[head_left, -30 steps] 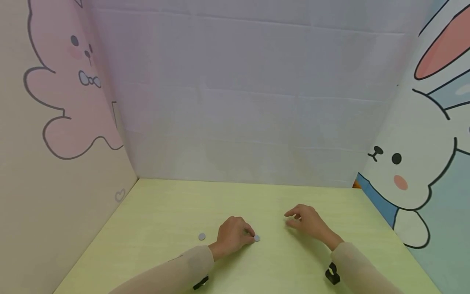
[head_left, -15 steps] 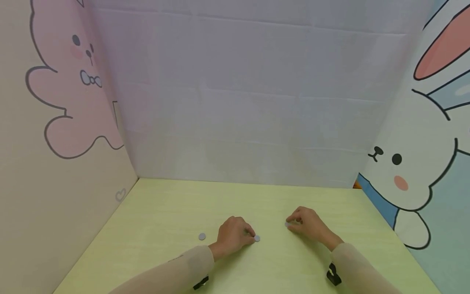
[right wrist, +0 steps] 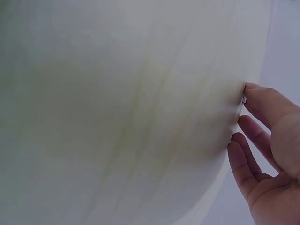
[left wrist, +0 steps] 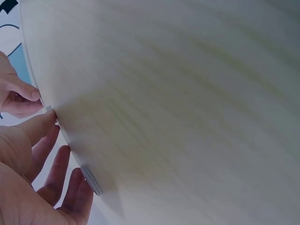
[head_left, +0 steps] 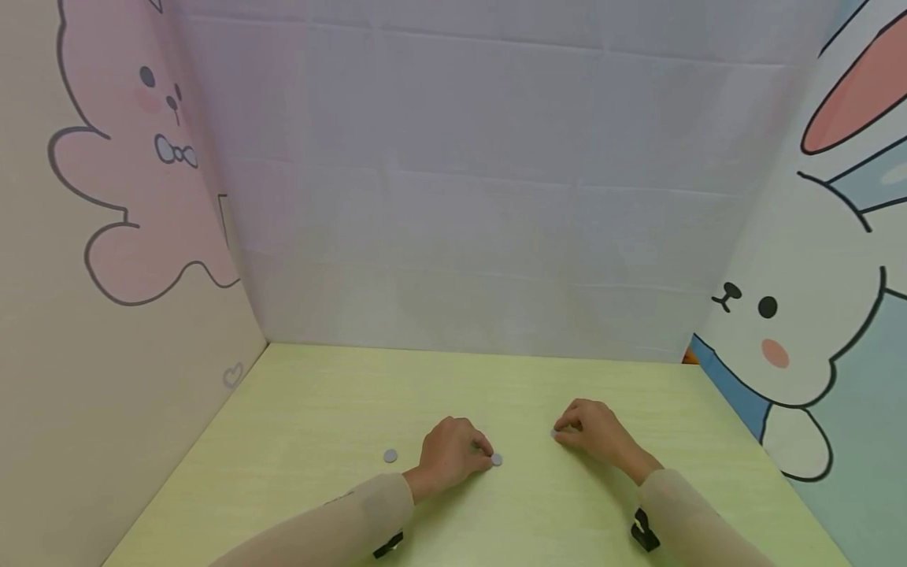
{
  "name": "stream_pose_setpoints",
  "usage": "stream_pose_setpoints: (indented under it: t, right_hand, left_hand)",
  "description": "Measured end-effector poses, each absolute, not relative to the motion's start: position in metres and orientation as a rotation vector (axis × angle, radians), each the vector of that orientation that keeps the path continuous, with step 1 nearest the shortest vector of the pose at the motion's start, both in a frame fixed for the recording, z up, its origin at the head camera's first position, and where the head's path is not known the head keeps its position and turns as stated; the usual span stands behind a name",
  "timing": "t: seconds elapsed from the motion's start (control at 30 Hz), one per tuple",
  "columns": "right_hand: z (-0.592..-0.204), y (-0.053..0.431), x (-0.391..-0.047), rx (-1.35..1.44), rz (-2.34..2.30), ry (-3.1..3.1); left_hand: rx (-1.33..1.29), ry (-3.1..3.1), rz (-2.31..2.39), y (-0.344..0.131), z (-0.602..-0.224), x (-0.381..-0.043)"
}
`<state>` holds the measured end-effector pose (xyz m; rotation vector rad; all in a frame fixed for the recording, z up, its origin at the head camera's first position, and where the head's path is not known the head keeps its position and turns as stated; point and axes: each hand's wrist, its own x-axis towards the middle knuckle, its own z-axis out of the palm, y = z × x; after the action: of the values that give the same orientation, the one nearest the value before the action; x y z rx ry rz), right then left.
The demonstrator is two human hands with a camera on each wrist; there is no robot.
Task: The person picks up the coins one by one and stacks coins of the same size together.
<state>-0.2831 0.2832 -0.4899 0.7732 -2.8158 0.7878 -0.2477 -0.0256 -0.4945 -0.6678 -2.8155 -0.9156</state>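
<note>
On the pale yellow table, my left hand (head_left: 449,453) pinches a small grey disc (head_left: 497,460) by its edge between thumb and index fingertips. To the right and farther back, my right hand (head_left: 594,429) holds another grey disc (head_left: 553,433) at thumb and index fingertips, mostly covered by them. Left of the left hand lies a grey disc (head_left: 390,456). From the side, the left wrist view shows this as a low stack of grey discs (left wrist: 91,179) beside the outer fingers. The right hand's fingertips (right wrist: 244,85) touch the tabletop in the right wrist view.
The table (head_left: 340,394) is bounded by a plain whitish back wall (head_left: 453,197). A left panel (head_left: 142,378) bears a pink bear drawing, and a right panel (head_left: 786,354) a white rabbit. Black wrist straps (head_left: 644,531) sit under the sleeves.
A grey disc has appeared at my right hand's fingertips, which were apart and have since come together on it. The left hand and its disc stay in place.
</note>
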Motion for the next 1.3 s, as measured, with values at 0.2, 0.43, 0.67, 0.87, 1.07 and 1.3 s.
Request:
stream_pose_setpoints:
  t: [0.2, 0.43, 0.67, 0.87, 1.07, 1.3]
  right_hand:
    - [-0.491, 0.276, -0.284, 0.837, 0.786, -2.764]
    - [-0.488, 0.250, -0.277, 0.921, 0.823, -2.729]
    - [-0.487, 0.223, -0.268, 1.014, 0.840, -2.679]
    - [-0.488, 0.206, -0.262, 1.052, 0.863, -2.658]
    - [-0.489, 0.197, -0.259, 1.070, 0.888, -2.652]
    - [-0.489, 0.191, -0.257, 1.045, 0.922, -2.689]
  left_hand:
    - [-0.662, -2.815, -0.930, -0.026, -0.495, -0.248]
    - [-0.663, -2.820, -0.889, -0.027, -0.497, -0.249]
    - [-0.680, -2.820, -0.899, -0.028, -0.495, -0.249]
    - [-0.675, -2.820, -0.871, -0.027, -0.494, -0.249]
    - [-0.673, -2.814, -0.872, -0.028, -0.494, -0.250]
    - [-0.678, -2.809, -0.866, -0.028, -0.495, -0.251]
